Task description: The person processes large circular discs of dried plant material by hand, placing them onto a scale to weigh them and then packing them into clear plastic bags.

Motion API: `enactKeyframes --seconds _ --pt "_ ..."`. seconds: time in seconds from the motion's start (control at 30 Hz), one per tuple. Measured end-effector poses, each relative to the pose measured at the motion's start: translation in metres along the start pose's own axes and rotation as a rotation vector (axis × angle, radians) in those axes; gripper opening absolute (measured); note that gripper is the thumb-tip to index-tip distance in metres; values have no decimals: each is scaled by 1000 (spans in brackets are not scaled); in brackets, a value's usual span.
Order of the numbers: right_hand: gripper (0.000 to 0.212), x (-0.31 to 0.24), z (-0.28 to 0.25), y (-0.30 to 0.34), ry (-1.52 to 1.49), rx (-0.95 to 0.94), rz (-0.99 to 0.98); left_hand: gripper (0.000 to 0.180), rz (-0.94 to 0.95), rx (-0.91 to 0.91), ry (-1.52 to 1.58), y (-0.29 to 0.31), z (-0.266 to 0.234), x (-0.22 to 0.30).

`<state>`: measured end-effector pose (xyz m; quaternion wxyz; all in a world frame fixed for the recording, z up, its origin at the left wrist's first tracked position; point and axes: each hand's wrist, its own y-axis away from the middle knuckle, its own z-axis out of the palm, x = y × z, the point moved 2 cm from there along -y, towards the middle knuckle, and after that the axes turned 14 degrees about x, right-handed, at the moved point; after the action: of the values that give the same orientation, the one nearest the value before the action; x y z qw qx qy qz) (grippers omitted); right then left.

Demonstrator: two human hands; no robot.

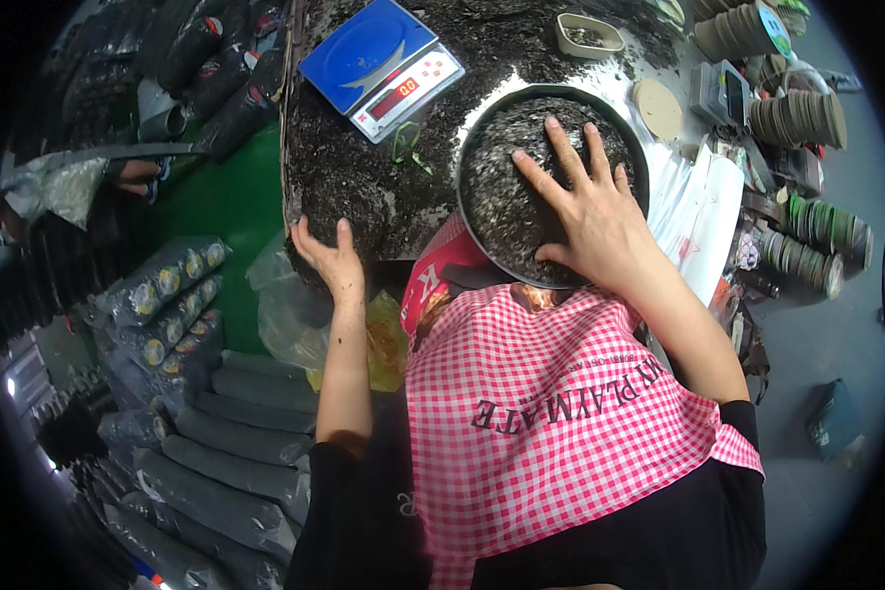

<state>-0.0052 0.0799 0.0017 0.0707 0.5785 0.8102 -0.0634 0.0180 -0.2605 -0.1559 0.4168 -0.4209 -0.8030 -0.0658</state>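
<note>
Leftmost, our left hand is empty, fingers loosely raised at the edge of the dirt-strewn surface, with a blue-topped scale beyond it, slightly to its right. Farther right, the round pan of dark crumbly material lies beneath our right hand, spread flat and gripping nothing, with stacked discs well off to that hand's right.

This is looking like a workshop. Wrapped grey rolls are lying stacked; a scale is topping a littered worktable.
</note>
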Motion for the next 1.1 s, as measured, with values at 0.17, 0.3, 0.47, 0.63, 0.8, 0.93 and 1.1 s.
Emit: enactKeyframes --seconds 0.17,0.3,0.47,0.63,0.8,0.93,1.1 --pt "106 14 34 -4 -7 -51 37 84 -840 317 -127 28 -11 -152" --pt "107 24 46 7 51 -20 30 100 -1384 246 192 29 -6 -202" --pt "81 28 19 5 -54 63 74 95 -1386 -80 511 42 8 -256" --pt "55 -9 -21 -5 -81 437 -134 78 -1154 129 820 25 -17 -154" --pt "56 -96 10 -46 -684 52 -83 57 -774 57 1013 -3 -30 -36" --pt "83 -160 59 -80 -692 164 -164 55 -701 -260 1249 -8 -38 31" --pt "83 -172 56 -78 -613 208 -294 81 -405 -388 1296 -15 -54 41"
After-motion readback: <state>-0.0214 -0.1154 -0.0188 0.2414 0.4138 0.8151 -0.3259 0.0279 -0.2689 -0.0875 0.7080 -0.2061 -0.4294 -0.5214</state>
